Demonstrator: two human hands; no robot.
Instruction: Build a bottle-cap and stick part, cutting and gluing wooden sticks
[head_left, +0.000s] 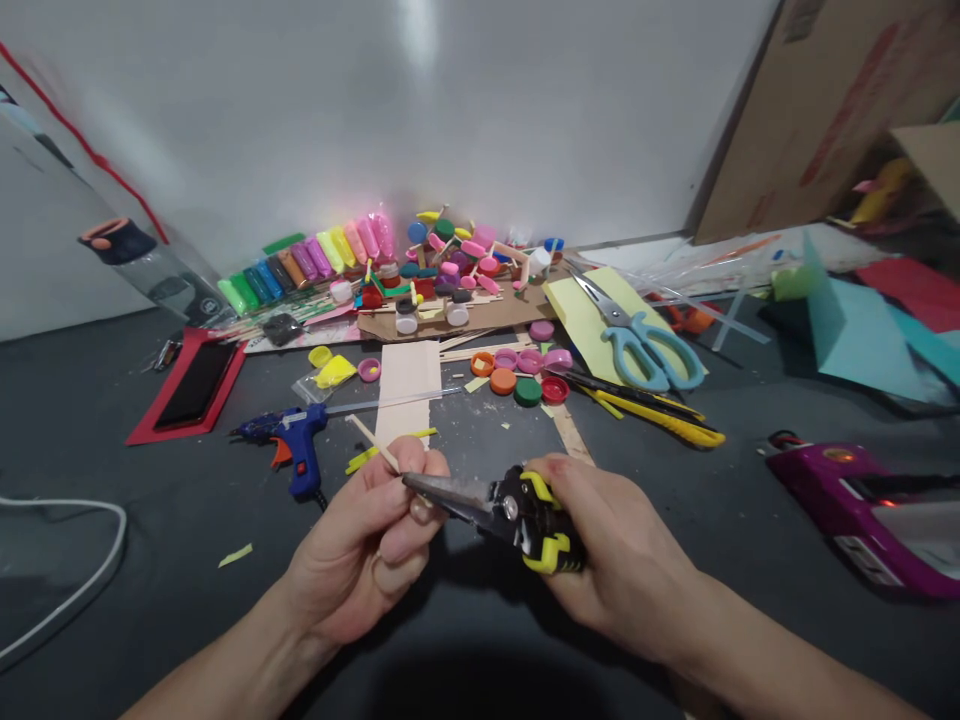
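Between the fingertips of my left hand (371, 550) is a thin wooden stick (373, 442), its free end slanting up and left. My right hand (619, 550) is closed round the black and yellow handles of some cutters (536, 520). The dark blades point left, and their tips touch or nearly touch the stick at my left fingertips; whether they grip it is not clear. Just beyond my hands lie a pale wooden strip (405, 395) and a blue hot glue gun (300, 445).
Bottle caps (527, 388), light-blue scissors (652, 355) and a yellow cutter knife (686, 428) lie beyond my right hand. A purple device (847, 500) is at the right. A phone (196, 385), a bottle (161, 280) and a white cable (112, 540) are at the left.
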